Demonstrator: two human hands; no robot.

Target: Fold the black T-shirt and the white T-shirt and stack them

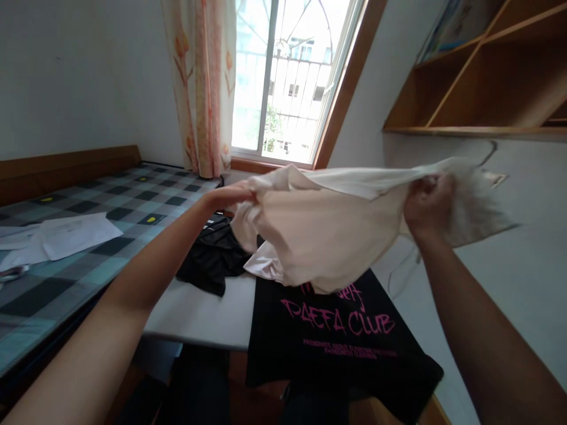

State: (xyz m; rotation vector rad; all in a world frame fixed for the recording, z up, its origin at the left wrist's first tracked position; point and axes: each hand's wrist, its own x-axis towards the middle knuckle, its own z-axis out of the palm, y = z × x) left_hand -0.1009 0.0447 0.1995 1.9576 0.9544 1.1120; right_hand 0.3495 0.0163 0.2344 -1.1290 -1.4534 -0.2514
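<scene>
A cream-white garment is stretched in the air between my two hands, smeared by motion at its right end. My left hand grips its left side, the fingertips partly hidden in the folds. On the other side my right hand is closed round the bunched cloth, with more fabric trailing past it to the right. Below hangs a black T-shirt with pink lettering, spread over the white table and drooping past its front edge. A crumpled black garment lies to its left.
At the left stands a bed with a checked sheet and white papers on it. A curtain hangs beside the barred window. Wooden shelves jut from the wall at upper right.
</scene>
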